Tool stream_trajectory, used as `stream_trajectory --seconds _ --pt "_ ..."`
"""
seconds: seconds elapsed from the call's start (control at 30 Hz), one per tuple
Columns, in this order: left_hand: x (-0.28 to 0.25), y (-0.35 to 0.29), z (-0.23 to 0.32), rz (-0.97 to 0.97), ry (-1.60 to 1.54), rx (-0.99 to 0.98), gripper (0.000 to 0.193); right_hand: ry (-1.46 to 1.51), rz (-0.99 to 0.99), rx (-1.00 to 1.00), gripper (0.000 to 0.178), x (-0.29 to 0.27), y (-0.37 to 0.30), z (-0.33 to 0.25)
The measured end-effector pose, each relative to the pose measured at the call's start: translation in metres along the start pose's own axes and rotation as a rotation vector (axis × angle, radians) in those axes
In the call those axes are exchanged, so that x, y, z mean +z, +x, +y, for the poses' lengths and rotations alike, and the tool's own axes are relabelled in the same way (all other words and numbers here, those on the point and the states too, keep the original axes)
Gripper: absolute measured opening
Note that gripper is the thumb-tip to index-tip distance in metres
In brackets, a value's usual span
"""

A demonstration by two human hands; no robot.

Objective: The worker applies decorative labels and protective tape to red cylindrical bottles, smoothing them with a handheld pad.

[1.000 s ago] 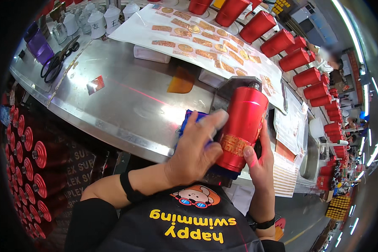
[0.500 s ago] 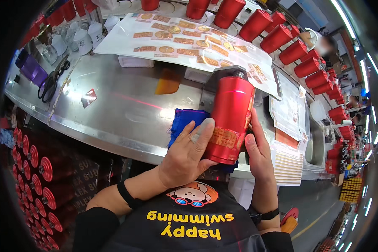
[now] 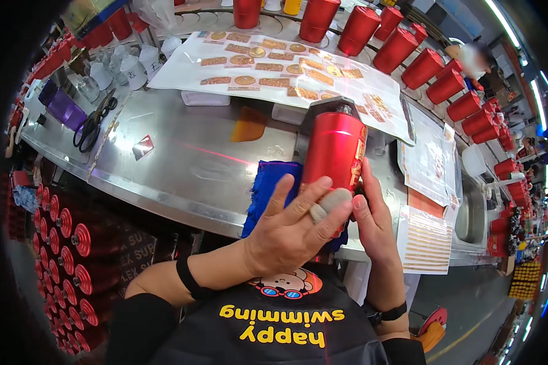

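Observation:
A red metallic bottle (image 3: 332, 146) with a bare threaded neck leans in front of me, its neck pointing away. My left hand (image 3: 289, 228) lies across its lower front with fingers spread, two tips in pale finger covers. That hand hides the gold decal there; more gold pattern shows along the bottle's right side. My right hand (image 3: 377, 222) holds the bottle from the right, its fingers partly behind it. Behind the neck stands a dark angular stand (image 3: 313, 112). A blue cloth (image 3: 265, 191) lies under and left of the bottle.
A white sheet of gold decals (image 3: 195, 67) lies at the back. Orange scraper (image 3: 248, 125), black scissors (image 3: 90, 131) and purple container (image 3: 64, 106) are on the steel table (image 3: 170, 164). Red bottles (image 3: 402, 52) line the far side; more stand lower left (image 3: 67, 261). A sink (image 3: 469, 213) is right.
My left hand has slid right and across the bottle's lower front, covering the gold decal that showed before. My right hand stays on the bottle's right side. The whole view has shifted slightly.

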State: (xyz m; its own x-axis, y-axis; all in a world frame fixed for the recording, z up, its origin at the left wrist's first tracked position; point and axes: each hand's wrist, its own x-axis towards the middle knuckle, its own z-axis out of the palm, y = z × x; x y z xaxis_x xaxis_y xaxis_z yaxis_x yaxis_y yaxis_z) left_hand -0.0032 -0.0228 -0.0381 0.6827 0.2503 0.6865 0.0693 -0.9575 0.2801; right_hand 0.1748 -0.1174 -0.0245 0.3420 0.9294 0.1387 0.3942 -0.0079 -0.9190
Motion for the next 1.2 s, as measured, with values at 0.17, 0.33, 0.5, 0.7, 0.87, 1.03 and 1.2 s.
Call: stream_trajectory --seconds 0.17,0.33,0.5,0.7,0.87,1.03,1.2 --pt "0.001 -0.014 -0.007 0.053 -0.092 -0.149 0.079 -0.049 -0.016 -0.004 0.062 -0.001 0.0 -0.003" --pt "0.0 -0.023 -0.017 -0.028 -0.103 -0.219 0.086 -0.03 0.008 -0.018 0.063 -0.001 0.0 0.002" --pt "-0.016 0.01 -0.002 -0.144 0.111 -0.191 0.095 0.018 0.035 -0.028 0.06 -0.002 0.0 0.006" --pt "-0.006 -0.009 -0.023 -0.158 0.018 -0.135 0.094 0.074 0.047 -0.06 0.054 -0.005 -0.006 0.007" --pt "-0.007 -0.006 -0.013 -0.196 -0.018 -0.252 0.095 0.101 0.089 -0.056 0.05 -0.008 -0.008 0.016" --pt "-0.004 -0.005 -0.022 -0.208 0.04 -0.194 0.098 0.053 0.149 -0.086 0.041 -0.009 -0.01 0.017" --pt "0.004 -0.013 -0.031 -0.209 -0.113 -0.228 0.1 0.161 0.094 0.09 0.023 -0.015 -0.013 0.016"
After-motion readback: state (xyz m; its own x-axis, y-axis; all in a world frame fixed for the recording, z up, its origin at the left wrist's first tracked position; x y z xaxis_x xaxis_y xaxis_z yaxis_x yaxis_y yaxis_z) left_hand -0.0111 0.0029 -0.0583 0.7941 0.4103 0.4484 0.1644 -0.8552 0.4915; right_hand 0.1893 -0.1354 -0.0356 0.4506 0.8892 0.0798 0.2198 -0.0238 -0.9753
